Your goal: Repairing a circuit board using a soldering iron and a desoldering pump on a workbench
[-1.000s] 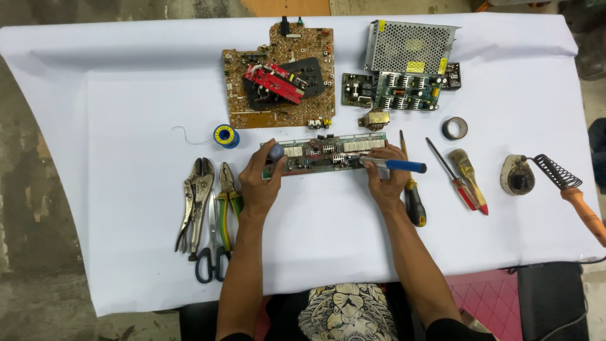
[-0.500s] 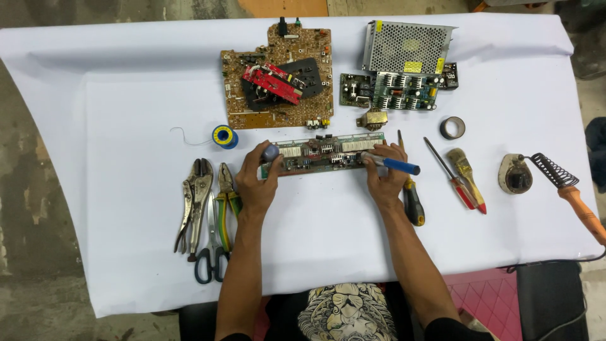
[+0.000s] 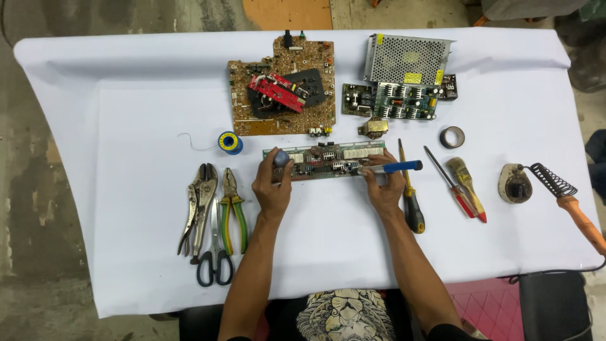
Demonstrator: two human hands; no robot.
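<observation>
Left hand pins the long narrow green circuit board flat on the white cloth-covered table, fingers clamped over its left end to steady it, while the right hand grips a blue-handled tool lying across its right end.

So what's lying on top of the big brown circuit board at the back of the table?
On the brown circuit board lie a red board and a black plate, the red board overlapping the plate. What sits beneath those two is covered.
</observation>
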